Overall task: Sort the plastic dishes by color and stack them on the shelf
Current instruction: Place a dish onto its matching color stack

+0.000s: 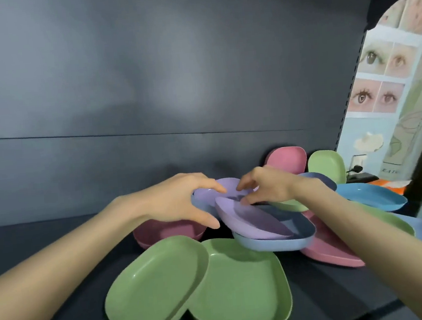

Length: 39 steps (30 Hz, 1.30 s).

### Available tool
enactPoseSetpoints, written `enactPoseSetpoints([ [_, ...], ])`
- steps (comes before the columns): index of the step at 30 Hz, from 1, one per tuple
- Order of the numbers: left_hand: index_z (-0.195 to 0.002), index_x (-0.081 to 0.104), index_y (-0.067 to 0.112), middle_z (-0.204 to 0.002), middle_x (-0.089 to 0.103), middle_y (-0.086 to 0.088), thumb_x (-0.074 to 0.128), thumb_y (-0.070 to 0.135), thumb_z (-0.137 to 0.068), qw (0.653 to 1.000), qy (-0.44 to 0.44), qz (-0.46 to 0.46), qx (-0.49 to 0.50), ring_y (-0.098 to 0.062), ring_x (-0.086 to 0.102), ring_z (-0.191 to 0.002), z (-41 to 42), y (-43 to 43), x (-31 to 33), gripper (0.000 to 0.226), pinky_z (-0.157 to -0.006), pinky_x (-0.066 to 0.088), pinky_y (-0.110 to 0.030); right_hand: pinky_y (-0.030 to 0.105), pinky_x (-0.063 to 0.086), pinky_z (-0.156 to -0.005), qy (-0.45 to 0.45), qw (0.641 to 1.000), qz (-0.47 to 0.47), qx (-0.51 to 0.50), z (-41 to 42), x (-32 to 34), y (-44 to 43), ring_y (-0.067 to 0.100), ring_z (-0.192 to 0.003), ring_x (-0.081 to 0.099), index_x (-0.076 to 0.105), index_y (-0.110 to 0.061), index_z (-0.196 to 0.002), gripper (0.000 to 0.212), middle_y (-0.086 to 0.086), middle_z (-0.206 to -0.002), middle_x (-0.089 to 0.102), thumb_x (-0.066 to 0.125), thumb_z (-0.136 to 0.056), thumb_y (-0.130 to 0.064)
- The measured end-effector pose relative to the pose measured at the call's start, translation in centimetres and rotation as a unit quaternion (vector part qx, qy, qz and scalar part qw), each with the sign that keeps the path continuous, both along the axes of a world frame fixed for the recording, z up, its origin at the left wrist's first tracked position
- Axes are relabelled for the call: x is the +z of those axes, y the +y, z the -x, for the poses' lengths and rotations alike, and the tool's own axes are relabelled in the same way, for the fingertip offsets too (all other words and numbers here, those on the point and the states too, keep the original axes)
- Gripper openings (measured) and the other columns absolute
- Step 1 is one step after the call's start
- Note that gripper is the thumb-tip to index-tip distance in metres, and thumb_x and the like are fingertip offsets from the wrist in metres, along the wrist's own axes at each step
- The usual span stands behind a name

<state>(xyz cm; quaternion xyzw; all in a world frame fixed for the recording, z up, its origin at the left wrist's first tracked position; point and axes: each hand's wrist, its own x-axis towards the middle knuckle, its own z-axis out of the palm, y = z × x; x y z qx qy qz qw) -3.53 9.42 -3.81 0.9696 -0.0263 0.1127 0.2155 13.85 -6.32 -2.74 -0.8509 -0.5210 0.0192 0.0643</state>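
Centrally, purple dish (pixel 252 220) lies tilted inside blue dish (pixel 299 240).

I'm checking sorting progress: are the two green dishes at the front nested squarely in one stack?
No, the left green dish lies tilted, its edge overlapping the rim of the right green dish.

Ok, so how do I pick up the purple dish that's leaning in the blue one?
Probably by the far rim of the purple dish, toward its left end, coming from above and pinching the wall there. It lies tilted in the blue dish, so that rim stands clear with a gap behind it. Its low right end is tucked down into the blue one.
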Motion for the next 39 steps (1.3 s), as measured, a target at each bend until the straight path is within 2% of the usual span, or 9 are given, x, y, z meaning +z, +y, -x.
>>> enactPoseSetpoints([
  [5, -0.098, 0.062, 0.053, -0.12, 0.053, 0.024, 0.07, 0.069, -0.052, 0.998, 0.014, 0.041, 0.044, 0.007, 0.047, -0.116, 1.3, -3.1, -0.5, 0.049, -0.104, 0.038, -0.023, 0.018, 0.036, -0.08, 0.011, 0.998, -0.003, 0.06, -0.7, -0.1, 0.0, 0.011, -0.093, 0.053, 0.072, -0.016, -0.107, 0.029, -0.001, -0.104, 0.069, 0.07, -0.083, -0.032],
  [8, -0.095, 0.067, 0.037, -0.117, 0.056, 0.012, 0.068, 0.07, -0.055, 0.996, 0.018, 0.053, 0.065, -0.023, 0.06, -0.11, 1.2, -4.5, -1.0, 0.053, -0.097, 0.045, -0.039, 0.017, 0.034, -0.078, 0.016, 0.997, 0.002, 0.081, -0.8, -0.3, 0.5, 0.01, -0.091, 0.052, 0.074, -0.018, -0.102, 0.023, -0.005, -0.096, 0.068, 0.07, -0.083, -0.03],
  [14, -0.077, 0.063, 0.019, -0.112, 0.059, -0.014, 0.081, 0.035, -0.071, 0.985, -0.054, 0.129, 0.097, -0.025, 0.055, -0.111, 1.6, -5.6, -1.1, 0.026, -0.096, 0.044, -0.041, 0.029, 0.045, -0.08, 0.037, 0.994, -0.014, 0.106, -1.5, -0.6, 1.2, 0.018, -0.086, 0.059, 0.073, -0.025, -0.085, 0.013, -0.001, -0.088, 0.069, 0.073, -0.079, -0.036],
  [18, -0.069, 0.061, 0.031, -0.125, 0.054, -0.001, 0.081, 0.018, -0.073, 0.966, -0.097, 0.212, 0.111, -0.003, 0.061, -0.104, 3.1, -5.5, 0.0, 0.024, -0.099, 0.047, -0.028, 0.034, 0.052, -0.07, 0.111, 0.982, -0.091, 0.124, -1.4, 0.3, 1.1, 0.016, -0.072, 0.059, 0.071, -0.025, -0.077, 0.012, 0.004, -0.081, 0.071, 0.073, -0.078, -0.037],
  [21, -0.075, 0.063, 0.019, -0.131, 0.052, -0.001, 0.079, 0.008, -0.072, 0.944, -0.148, 0.261, 0.138, -0.003, 0.061, -0.109, 5.3, -5.4, 0.9, 0.019, -0.099, 0.048, -0.027, 0.018, 0.05, -0.077, 0.223, 0.947, -0.175, 0.152, 0.1, 1.6, 0.6, 0.008, -0.084, 0.062, 0.072, -0.024, -0.088, 0.006, -0.004, -0.091, 0.073, 0.07, -0.084, -0.026],
  [26, -0.069, 0.068, 0.024, -0.129, 0.056, 0.008, 0.078, 0.009, -0.064, 0.891, -0.259, 0.336, 0.164, 0.001, 0.063, -0.106, 9.6, -5.5, 1.3, 0.019, -0.078, 0.048, -0.01, 0.011, 0.041, -0.076, 0.338, 0.889, -0.267, 0.155, 3.9, 2.6, -0.1, -0.019, -0.097, 0.054, 0.063, -0.032, -0.116, 0.033, -0.026, -0.111, 0.063, 0.064, -0.085, -0.043],
  [31, -0.083, 0.069, 0.016, -0.129, 0.057, 0.007, 0.077, 0.017, -0.058, 0.853, -0.317, 0.362, 0.203, 0.002, 0.061, -0.109, 13.8, -5.8, 1.4, 0.026, -0.081, 0.046, -0.008, 0.032, 0.042, -0.105, 0.494, 0.798, -0.286, 0.195, 8.4, 2.4, 0.9, 0.004, -0.114, 0.059, 0.047, -0.027, -0.134, 0.083, -0.008, -0.132, 0.056, 0.072, -0.065, -0.065],
  [36, -0.109, 0.068, 0.022, -0.117, 0.068, 0.012, 0.081, 0.011, -0.068, 0.827, -0.333, 0.397, 0.218, -0.007, 0.064, -0.108, 18.8, -5.2, 1.6, 0.044, -0.083, 0.047, -0.009, 0.035, 0.038, -0.109, 0.501, 0.791, -0.247, 0.249, 13.2, 1.8, 3.0, 0.011, -0.109, 0.064, 0.025, -0.033, -0.148, 0.111, -0.002, -0.146, 0.04, 0.069, -0.052, -0.068],
  [39, -0.122, 0.061, 0.021, -0.118, 0.067, 0.012, 0.081, 0.023, -0.073, 0.805, -0.343, 0.425, 0.232, -0.005, 0.061, -0.112, 22.1, -4.7, 1.3, 0.053, -0.087, 0.047, -0.013, 0.023, 0.042, -0.101, 0.5, 0.791, -0.231, 0.266, 16.7, 1.6, 4.5, 0.008, -0.101, 0.067, 0.015, -0.037, -0.149, 0.098, -0.006, -0.143, 0.042, 0.067, -0.068, -0.057],
])
